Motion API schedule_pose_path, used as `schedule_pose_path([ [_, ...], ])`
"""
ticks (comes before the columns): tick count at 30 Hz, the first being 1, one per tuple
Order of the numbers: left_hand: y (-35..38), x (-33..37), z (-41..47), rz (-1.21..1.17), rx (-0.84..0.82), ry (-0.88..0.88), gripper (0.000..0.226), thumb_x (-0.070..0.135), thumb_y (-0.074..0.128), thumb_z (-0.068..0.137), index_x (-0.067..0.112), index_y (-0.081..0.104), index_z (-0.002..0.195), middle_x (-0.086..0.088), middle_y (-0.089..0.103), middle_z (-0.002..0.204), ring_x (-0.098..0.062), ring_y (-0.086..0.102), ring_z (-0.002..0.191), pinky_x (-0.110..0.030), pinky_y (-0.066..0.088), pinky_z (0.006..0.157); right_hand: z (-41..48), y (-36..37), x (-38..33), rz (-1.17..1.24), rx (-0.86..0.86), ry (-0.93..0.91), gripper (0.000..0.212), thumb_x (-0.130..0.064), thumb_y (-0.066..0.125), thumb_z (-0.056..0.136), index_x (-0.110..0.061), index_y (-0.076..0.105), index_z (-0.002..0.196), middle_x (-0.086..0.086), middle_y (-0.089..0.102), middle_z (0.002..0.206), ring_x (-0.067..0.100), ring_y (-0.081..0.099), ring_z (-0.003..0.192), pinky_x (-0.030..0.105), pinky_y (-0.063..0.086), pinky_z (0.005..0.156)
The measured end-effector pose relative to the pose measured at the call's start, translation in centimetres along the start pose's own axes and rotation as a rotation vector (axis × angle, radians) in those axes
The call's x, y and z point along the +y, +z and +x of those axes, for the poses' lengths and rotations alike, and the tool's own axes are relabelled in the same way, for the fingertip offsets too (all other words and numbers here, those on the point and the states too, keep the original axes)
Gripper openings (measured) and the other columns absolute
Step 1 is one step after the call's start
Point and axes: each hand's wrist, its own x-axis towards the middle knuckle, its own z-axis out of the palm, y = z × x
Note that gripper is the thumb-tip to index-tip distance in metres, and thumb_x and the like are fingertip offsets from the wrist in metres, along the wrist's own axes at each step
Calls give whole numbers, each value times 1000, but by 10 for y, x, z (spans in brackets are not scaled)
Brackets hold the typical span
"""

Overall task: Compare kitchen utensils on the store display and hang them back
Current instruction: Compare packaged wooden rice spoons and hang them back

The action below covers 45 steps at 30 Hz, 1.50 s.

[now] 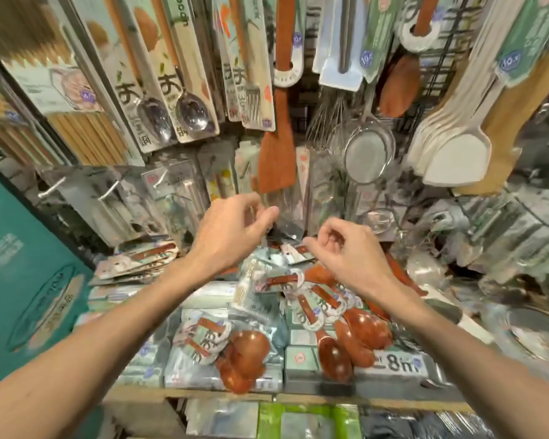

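Observation:
A clear plastic utensil packet [287, 207] hangs low on the display wall, below a brown wooden spatula [276, 160]. My left hand [235, 229] reaches up to it, and thumb and forefinger pinch its left edge. My right hand [349, 248] is just right of the packet's lower end with its fingers curled and the forefinger pointing at it. Blur hides whether that hand holds anything. Under both hands lies a heap of brown wooden spoons [339, 331] on labelled cards.
Carded metal spoons [178, 118] and a fork [252, 96] hang upper left. A mesh strainer [366, 156], a whisk [327, 122] and white rice paddles [450, 156] hang to the right. The wooden shelf edge [203, 392] runs below, and a teal box [29, 274] stands at the left.

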Motion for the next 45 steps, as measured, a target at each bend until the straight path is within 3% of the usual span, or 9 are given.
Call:
schedule_pose_path([
  [9,167,-55,-90,-244,-374,-520,23,34,65,96,20,65,77,5,63,69,-9,56,64,-22,40,54,-74,59,150,-122,-279,373,19,-33,72,85,-25,58,77,-9,58,73,21,58,78,33,40,67],
  [13,212,-60,-94,-342,-379,-742,20,29,64,97,13,68,87,-7,73,105,-18,65,89,-26,55,75,-65,69,188,-187,-369,392,24,-39,71,87,-21,63,101,0,68,102,23,62,98,38,50,81],
  [18,251,-70,-83,-544,-279,-1010,31,16,66,96,-2,63,121,-10,69,95,-14,63,75,-18,57,62,-18,92,208,-308,-542,237,49,-35,56,99,-14,47,142,8,44,150,25,35,141,36,26,115],
  [21,278,-81,-74,-544,-236,-1054,15,23,71,93,11,65,89,-3,65,85,-21,65,79,-30,58,70,17,114,222,-422,-614,83,55,-31,52,101,-19,33,151,4,23,163,20,16,151,34,11,121],
  [24,300,-91,-67,-540,-162,-1091,28,34,78,86,16,60,74,-3,69,80,-22,67,76,-43,60,83,36,128,235,-541,-714,18,67,-29,52,100,-26,16,157,0,6,167,21,2,153,44,15,123],
  [30,311,-88,-51,-267,-250,-1133,81,64,82,66,10,50,116,0,62,84,-14,59,70,-30,50,53,52,136,246,-691,-791,34,68,-28,49,102,-26,9,157,-3,6,166,32,15,146,50,27,116],
  [36,315,-107,-52,-571,-185,-1267,37,24,88,74,5,66,98,-9,75,90,-24,74,78,-41,63,69,67,145,241,-793,-748,13,77,-51,57,93,-14,26,153,12,28,156,34,25,141,48,25,114],
  [39,312,-112,-53,-746,24,-1322,16,15,76,85,6,68,96,-10,74,90,-26,74,79,-39,62,73,64,143,240,-763,-791,84,78,-61,55,89,-11,35,146,14,30,152,34,24,139,50,22,114],
  [45,304,-111,-51,-966,180,-1221,52,27,73,86,8,53,130,-10,69,120,-26,67,109,-46,52,98,41,143,226,-616,-691,202,83,-62,60,84,-4,38,140,15,34,150,33,29,136,50,31,111],
])
